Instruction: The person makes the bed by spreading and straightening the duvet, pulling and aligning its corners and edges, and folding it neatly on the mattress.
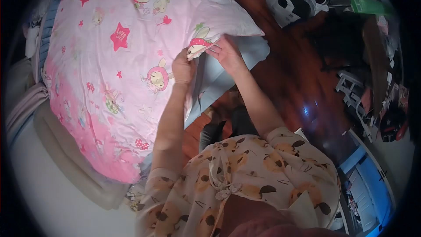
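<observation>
A pink duvet cover printed with cartoon rabbits, stars and bows spreads over the bed, puffed up as if filled. My left hand is closed on its near right edge, beside a printed rabbit face. Just to the right, my right hand pinches the same edge between thumb and fingers, with the other fingers partly bent. Between the two hands the edge is pulled into a taut line. Below and behind it shows a light blue sheet. What lies inside the cover is hidden.
Dark red wooden floor runs along the right. A white plastic bag with dark contents stands at the top right. Further right are a small white stool and an open blue-lined drawer. A beige cushion-like roll borders the bed's left.
</observation>
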A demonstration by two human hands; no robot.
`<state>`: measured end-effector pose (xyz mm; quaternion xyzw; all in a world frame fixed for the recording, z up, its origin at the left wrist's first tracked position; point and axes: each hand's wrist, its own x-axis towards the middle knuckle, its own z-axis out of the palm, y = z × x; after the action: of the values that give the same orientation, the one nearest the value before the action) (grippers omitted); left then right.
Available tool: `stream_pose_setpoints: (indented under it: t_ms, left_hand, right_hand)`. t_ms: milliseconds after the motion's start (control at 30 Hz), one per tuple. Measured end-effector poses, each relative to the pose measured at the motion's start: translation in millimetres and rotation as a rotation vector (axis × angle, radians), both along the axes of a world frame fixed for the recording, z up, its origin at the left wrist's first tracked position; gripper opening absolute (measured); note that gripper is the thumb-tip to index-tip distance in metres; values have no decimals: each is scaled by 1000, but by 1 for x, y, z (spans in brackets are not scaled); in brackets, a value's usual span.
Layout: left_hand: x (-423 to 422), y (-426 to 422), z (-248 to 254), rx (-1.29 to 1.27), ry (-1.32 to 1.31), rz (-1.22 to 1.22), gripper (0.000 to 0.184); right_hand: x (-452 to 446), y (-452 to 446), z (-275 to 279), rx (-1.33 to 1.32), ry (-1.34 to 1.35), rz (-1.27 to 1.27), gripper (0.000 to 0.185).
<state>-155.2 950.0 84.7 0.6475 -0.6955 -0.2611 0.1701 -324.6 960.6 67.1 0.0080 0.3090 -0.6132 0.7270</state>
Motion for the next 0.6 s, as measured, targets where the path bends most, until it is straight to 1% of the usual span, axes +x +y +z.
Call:
stream_pose_setpoints:
  t_ms: [33,67,100,167,200,233,267,300,333,367,400,433,467,500,533,567,600]
  left_hand:
    - [11,-8,6,-63,102,-29,20]
    - [15,-10,25,-12,129,-15,16]
    - [22,-12,36,-13,129,-14,16]
    - [43,-11,52,122,253,-134,15]
    - [55,-10,56,183,271,-137,19]
    - [65,-8,60,176,271,-130,19]
    - [74,-7,64,186,367,-95,21]
    - [82,-5,65,199,468,-57,23]
    - [92,-1,65,194,482,-43,23]
    - [102,1,62,233,522,-60,26]
    - [111,0,59,263,561,-82,30]
    - [117,1,50,243,575,-75,30]
    - [118,5,42,118,275,-174,33]
    - [120,8,34,-6,-30,-256,37]
    - [113,5,38,-22,-18,-228,37]
    - [102,1,45,84,-96,-185,41]
    - [93,-1,54,195,-174,-148,44]
  right_hand:
    - [-2,-3,-9,65,-145,53,46]
    - [-2,-5,-14,138,-182,83,59]
    - [-1,-8,-20,137,-182,84,59]
    - [6,-14,-25,301,-214,27,62]
    - [8,-15,-27,299,-214,37,62]
    - [9,-21,-14,153,-189,-6,55]
    - [8,-30,0,3,-160,-50,49]
    - [4,-38,10,-4,-150,-39,49]
    - [0,-45,19,-121,-48,96,45]
    - [0,-54,41,-242,54,234,41]
    - [0,-59,65,-215,179,236,33]
    - [0,-58,71,-231,192,250,33]
    - [0,-56,84,-259,470,226,30]
    - [6,-52,95,-167,433,172,29]
    - [14,-47,116,-78,395,111,29]
    - [20,-42,128,-92,412,131,29]
    - [24,-38,137,-27,304,56,25]
